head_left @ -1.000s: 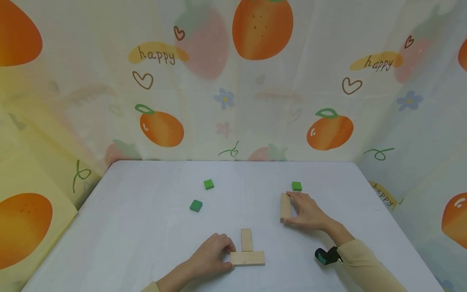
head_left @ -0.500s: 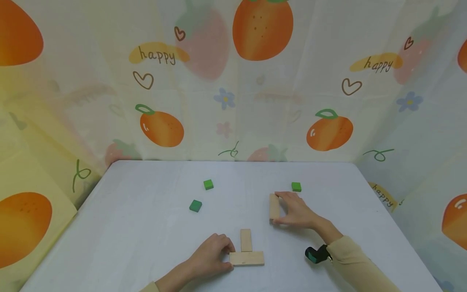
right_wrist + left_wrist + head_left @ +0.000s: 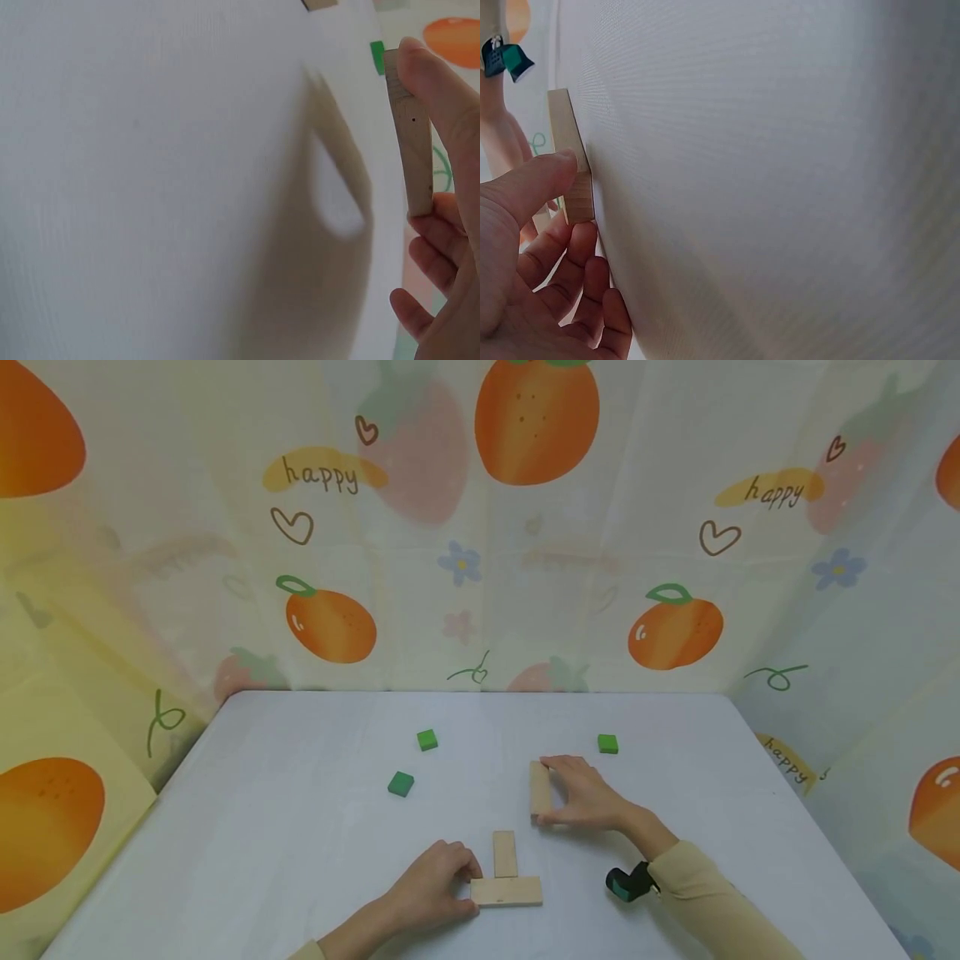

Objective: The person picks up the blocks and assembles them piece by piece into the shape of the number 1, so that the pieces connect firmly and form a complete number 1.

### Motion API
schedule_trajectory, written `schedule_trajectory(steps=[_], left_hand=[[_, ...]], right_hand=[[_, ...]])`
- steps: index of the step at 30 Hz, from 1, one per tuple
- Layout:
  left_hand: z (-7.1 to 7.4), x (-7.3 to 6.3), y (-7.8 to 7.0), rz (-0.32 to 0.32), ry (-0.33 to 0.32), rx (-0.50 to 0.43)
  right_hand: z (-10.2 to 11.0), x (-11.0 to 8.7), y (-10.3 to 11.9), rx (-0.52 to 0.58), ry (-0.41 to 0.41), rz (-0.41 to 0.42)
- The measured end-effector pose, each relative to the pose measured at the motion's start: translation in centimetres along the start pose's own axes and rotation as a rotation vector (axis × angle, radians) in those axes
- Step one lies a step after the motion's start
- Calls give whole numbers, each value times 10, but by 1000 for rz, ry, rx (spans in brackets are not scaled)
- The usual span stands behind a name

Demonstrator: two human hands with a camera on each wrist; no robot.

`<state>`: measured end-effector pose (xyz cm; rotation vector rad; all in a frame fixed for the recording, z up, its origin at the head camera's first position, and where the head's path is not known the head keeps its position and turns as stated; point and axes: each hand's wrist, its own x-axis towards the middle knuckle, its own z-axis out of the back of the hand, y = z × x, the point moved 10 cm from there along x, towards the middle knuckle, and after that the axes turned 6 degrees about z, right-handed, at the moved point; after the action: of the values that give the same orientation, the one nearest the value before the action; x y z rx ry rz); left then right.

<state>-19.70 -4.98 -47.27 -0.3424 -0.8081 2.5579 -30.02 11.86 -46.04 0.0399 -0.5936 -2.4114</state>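
My left hand (image 3: 433, 885) pinches the left end of a plain wooden block (image 3: 510, 892) lying crosswise on the white table. In the left wrist view the thumb presses one face of that block (image 3: 568, 135), with the fingers at its end. A second wooden block (image 3: 505, 853) points away from the middle of its far edge, making a T. My right hand (image 3: 588, 797) grips another wooden block (image 3: 539, 789) lengthwise between thumb and fingertips, beyond the T and slightly right. In the right wrist view this block (image 3: 412, 142) is raised, its shadow falling apart from it.
Two small green blocks, a lighter one (image 3: 427, 740) and a darker one (image 3: 401, 784), lie at the back left of the white table (image 3: 262, 827). Another green block (image 3: 607, 744) lies at the back right. A patterned curtain (image 3: 525, 627) stands behind the table.
My right hand has carried its wooden block leftward, away from the green block at the back right. The left hand and the T of blocks have stayed in place.
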Motion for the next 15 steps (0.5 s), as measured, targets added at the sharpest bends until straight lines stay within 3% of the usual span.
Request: schedule_trajectory(steps=[15], left_hand=[[0,0,1,-12,-3,1]], right_hand=[[-19,12,16,-7,37,31]])
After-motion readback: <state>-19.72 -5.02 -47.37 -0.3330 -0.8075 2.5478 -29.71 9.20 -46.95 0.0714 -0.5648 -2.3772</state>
